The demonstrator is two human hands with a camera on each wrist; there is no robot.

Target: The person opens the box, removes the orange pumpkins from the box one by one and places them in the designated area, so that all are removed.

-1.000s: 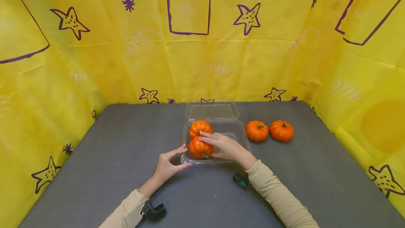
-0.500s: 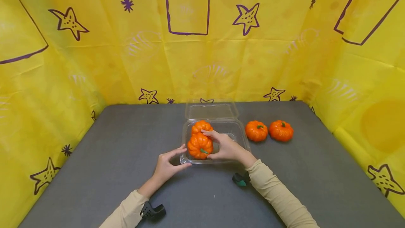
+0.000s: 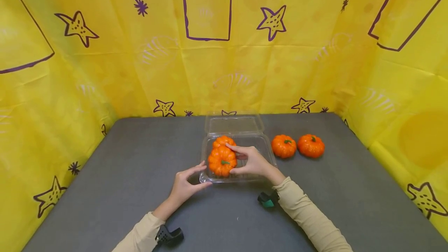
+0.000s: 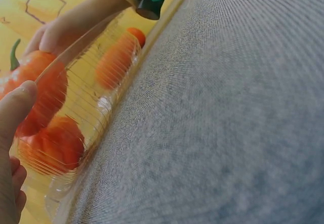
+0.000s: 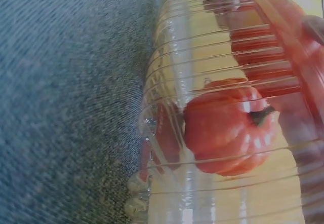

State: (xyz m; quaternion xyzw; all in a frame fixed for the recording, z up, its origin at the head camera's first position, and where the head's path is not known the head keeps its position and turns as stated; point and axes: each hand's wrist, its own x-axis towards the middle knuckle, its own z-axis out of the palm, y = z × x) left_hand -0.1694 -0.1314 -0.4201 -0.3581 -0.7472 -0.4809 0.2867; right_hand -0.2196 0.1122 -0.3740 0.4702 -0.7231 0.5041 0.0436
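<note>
Yellow backdrop (image 3: 210,69) with purple-outlined stars, behind far edge of grey table (image 3: 147,151). Toward middle of table's far edge: clear container (image 3: 259,143), hinged lid (image 3: 234,124) raised open at far side. At container's near-left corner: left hand (image 3: 184,186), thumb and fingers parted wide, gripping corner. Just inside same corner: right hand (image 3: 252,162), thumb and fingertips partly open round orange pumpkin (image 3: 220,161), pinching it, green stem showing. At far-left corner: second pumpkin (image 3: 223,140), partly hidden. Beyond container's right edge, on table: two more pumpkins (image 3: 284,146), side by side.

sleeves (image 3: 309,215): beige, long, creased | left wrist device (image 3: 171,235): black, perforated | right wrist device (image 3: 267,200): black, green
</note>
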